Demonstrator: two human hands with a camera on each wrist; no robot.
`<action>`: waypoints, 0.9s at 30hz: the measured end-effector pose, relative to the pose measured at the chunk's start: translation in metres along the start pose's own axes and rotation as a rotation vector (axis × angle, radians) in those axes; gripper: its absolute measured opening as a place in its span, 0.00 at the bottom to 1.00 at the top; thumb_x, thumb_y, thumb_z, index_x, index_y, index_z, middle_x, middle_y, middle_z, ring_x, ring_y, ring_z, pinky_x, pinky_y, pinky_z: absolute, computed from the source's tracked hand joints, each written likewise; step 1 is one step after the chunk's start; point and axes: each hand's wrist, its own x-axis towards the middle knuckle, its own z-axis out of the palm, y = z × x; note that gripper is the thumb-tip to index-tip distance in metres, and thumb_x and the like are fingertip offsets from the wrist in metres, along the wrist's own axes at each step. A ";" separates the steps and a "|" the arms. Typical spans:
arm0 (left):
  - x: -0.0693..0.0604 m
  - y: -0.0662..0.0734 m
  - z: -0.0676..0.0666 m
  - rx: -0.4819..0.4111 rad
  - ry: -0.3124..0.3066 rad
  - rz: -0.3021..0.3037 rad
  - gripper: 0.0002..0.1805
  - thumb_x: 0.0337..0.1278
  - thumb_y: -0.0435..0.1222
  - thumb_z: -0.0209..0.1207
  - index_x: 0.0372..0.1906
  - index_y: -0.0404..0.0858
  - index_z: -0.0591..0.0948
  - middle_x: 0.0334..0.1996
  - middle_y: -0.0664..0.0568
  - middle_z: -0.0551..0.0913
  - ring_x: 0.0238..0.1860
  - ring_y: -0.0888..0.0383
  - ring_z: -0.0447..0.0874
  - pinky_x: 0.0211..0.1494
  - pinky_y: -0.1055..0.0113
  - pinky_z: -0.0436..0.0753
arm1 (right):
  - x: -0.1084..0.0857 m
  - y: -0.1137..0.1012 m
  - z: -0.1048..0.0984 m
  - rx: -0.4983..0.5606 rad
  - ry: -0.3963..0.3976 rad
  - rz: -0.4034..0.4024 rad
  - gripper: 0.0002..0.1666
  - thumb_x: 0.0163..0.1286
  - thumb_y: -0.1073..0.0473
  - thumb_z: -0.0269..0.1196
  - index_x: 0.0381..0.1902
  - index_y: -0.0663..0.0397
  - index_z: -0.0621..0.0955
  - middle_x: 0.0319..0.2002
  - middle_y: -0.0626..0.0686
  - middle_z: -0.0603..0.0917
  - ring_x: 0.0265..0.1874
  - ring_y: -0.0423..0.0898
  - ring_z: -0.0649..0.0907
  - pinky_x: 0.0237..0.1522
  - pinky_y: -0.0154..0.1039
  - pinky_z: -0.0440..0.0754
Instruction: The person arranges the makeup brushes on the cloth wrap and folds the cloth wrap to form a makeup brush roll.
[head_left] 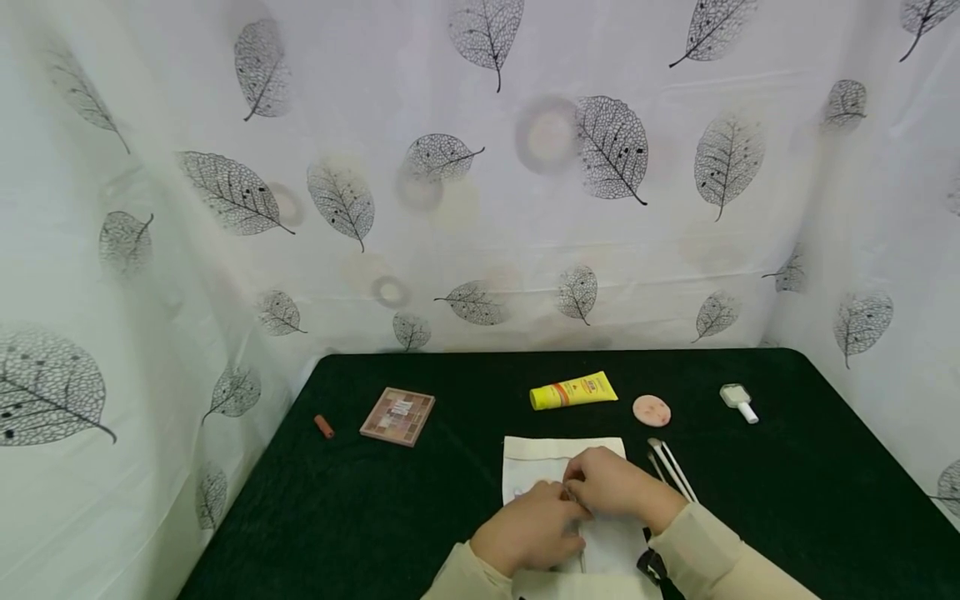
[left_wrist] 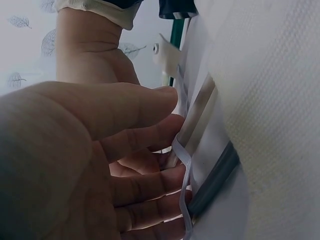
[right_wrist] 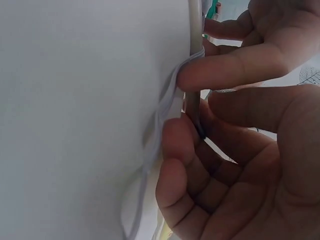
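Both hands meet over a white cloth pouch (head_left: pixel 603 546) with cream borders. In the left wrist view, my left hand (left_wrist: pixel 90 145) has its fingers at a thin white elastic band (left_wrist: pixel 181 154), beside a slim pale stick (left_wrist: pixel 195 112). A dark teal stick (left_wrist: pixel 215 180) lies lower on the cloth. My right hand (right_wrist: pixel 250 160) holds the slim stick (right_wrist: pixel 192 107) near its dark end in the right wrist view, while a left finger presses the band (right_wrist: pixel 165 102). The head view shows my left hand (head_left: pixel 534 527) lower left and my right hand (head_left: pixel 615 485) upper right.
Behind the pouch lie a yellow tube (head_left: pixel 573 392) and round pink pad (head_left: pixel 652 411). Brushes (head_left: pixel 675 471) lie beside the right forearm, with a small white-handled item (head_left: pixel 738 402) farther right. A palette (head_left: pixel 398 416) and reddish-brown stick (head_left: pixel 324 427) lie left on the dark green table (head_left: pixel 300 517).
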 end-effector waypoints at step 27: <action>0.003 0.014 0.008 0.123 0.040 -0.036 0.18 0.63 0.54 0.63 0.54 0.56 0.85 0.49 0.66 0.75 0.46 0.64 0.67 0.54 0.64 0.72 | -0.041 0.037 -0.041 -0.068 0.194 0.014 0.07 0.71 0.61 0.63 0.45 0.52 0.85 0.32 0.44 0.80 0.29 0.43 0.76 0.31 0.38 0.78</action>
